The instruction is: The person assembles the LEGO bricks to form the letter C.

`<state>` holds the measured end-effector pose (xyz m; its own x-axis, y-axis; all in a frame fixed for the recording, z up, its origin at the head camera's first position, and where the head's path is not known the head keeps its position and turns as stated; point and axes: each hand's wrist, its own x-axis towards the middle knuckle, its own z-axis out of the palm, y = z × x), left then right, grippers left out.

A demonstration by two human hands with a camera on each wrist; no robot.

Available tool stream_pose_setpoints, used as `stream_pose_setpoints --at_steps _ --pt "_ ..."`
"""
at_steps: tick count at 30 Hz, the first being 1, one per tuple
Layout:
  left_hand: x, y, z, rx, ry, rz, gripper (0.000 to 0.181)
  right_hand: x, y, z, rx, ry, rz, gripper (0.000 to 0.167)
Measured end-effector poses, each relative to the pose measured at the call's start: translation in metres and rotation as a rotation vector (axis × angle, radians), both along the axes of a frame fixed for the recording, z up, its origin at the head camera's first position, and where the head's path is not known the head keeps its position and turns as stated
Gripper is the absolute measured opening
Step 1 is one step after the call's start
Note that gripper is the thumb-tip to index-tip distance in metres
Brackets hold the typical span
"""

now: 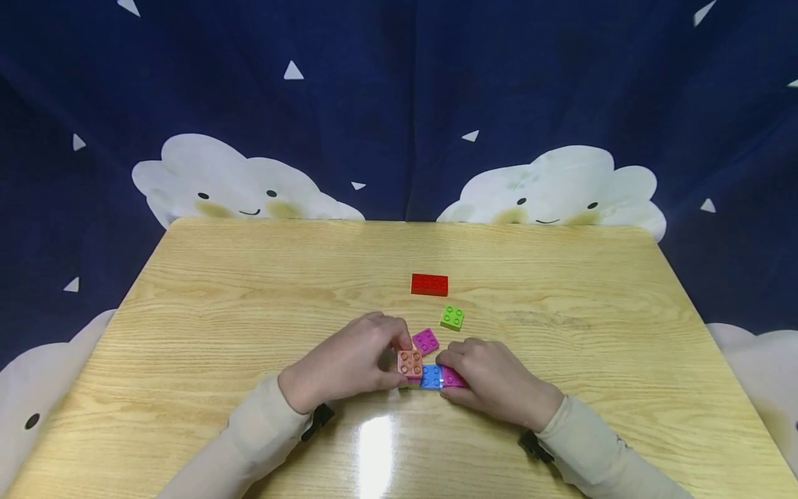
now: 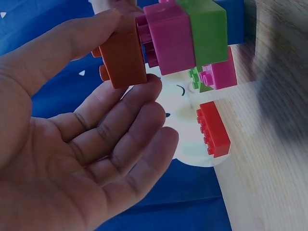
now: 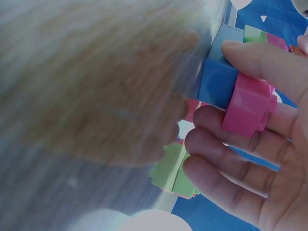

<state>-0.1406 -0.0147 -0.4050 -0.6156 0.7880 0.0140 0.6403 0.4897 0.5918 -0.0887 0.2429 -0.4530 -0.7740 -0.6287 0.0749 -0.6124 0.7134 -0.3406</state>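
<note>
My left hand [image 1: 358, 360] pinches an orange toy brick [image 1: 409, 364] between thumb and fingers. In the left wrist view, the orange brick hovers over a pink brick [image 2: 171, 43], whose studs still show between them. That pink brick sits on a green brick [image 2: 210, 36], which stands on the left part of a long blue brick [image 1: 431, 376]. My right hand [image 1: 492, 381] holds the right end of this build, thumb on the blue brick, fingers around a second pink brick [image 3: 248, 103] fixed on top. The right fingers partly hide that end in the head view.
Just behind the build lies a loose pink brick [image 1: 426, 341]. Farther back are a light green brick [image 1: 451, 317] and a long red brick [image 1: 429, 284]. They rest on a wooden table [image 1: 249, 277], with a dark blue cloud-patterned cloth [image 1: 386, 90] beyond its far edge.
</note>
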Motion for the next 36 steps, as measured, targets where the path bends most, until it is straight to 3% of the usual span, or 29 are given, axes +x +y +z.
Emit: stream_pose_setpoints --at_steps 18,36 --pt "0.002 0.001 -0.004 -0.004 0.015 0.007 0.030 -0.002 0.001 0.003 -0.007 0.006 -0.004 0.024" --pt "0.012 0.002 -0.013 -0.003 0.135 0.008 0.032 0.002 0.000 -0.001 0.003 0.004 -0.030 0.032"
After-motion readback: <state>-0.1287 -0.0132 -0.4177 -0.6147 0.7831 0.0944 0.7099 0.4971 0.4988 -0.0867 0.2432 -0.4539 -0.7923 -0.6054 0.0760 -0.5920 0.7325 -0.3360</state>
